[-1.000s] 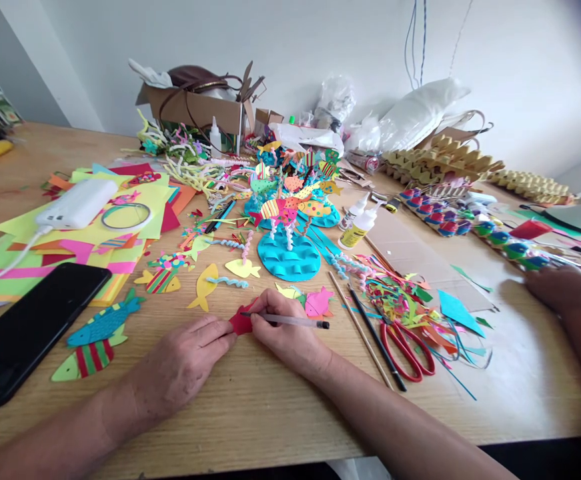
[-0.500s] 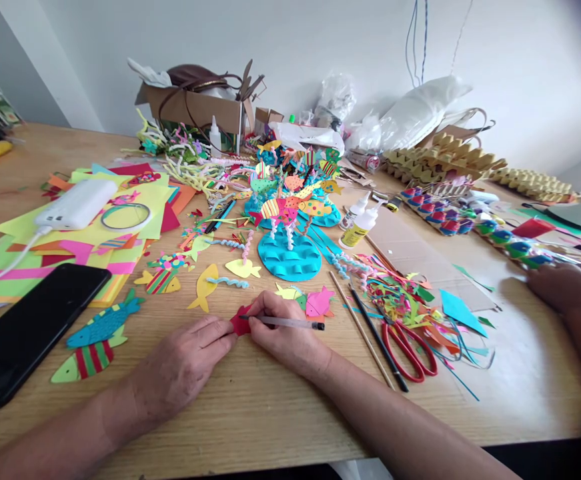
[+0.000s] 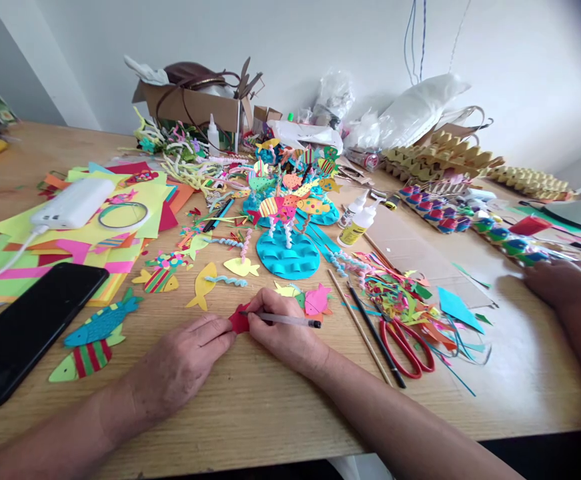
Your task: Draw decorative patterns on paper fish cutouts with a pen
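Between my two hands, near the table's middle, lies a small red paper piece. The fingertips of my left hand, pressed together, hold its left edge down. My right hand is closed round a pen, its tip on the red paper; the fingers partly hide the paper's right side. Just beyond are a yellow paper fish and a pink paper fish. Farther back stands a round blue base with paper fish on twisted stems.
Red scissors, a black pencil and a thin stick lie right, beside paper scraps. At left are a phone, coloured sheets and a white power bank. Glue bottles stand behind. Another person's arm rests far right.
The pen and my right hand have shifted very slightly on the red paper. The whole view has moved a little; everything else lies as before.
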Demonstrator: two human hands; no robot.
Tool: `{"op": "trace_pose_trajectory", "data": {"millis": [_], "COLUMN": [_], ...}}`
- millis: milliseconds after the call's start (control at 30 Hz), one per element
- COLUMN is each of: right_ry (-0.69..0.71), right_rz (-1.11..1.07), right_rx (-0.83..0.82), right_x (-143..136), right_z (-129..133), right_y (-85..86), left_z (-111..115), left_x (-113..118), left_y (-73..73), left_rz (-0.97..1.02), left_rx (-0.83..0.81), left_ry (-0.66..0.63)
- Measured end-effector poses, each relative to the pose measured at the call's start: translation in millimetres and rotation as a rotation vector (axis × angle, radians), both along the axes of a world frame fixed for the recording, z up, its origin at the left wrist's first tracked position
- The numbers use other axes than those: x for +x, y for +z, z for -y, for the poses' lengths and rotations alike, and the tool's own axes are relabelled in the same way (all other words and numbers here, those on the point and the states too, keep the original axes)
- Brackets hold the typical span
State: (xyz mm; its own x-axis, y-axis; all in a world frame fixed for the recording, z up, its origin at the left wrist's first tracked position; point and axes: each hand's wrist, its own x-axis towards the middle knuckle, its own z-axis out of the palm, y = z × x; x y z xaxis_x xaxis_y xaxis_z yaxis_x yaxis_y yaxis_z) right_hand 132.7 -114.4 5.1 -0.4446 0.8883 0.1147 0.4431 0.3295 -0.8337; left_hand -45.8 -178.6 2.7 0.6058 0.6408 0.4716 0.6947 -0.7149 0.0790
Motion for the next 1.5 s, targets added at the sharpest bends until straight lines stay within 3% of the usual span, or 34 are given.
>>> {"op": "trace_pose_trajectory", "data": {"millis": [433,1500], "right_ry": [-0.037,-0.018], "right_rz": [-0.052,0.0], "right_rx": [-0.059,-0.026], "right_x": [1.0,0.4], "right_z": [-0.5,-0.7], "right_y": [-2.6,-1.7], "left_z": [-0.4,-0.6], "left_x": [-0.8,-0.6], "left_y": [-2.4,1.1], "left_rz": [-0.026,-0.002], "left_rx": [0.007,0.005], "left_ry": [0.009,0.001]}}
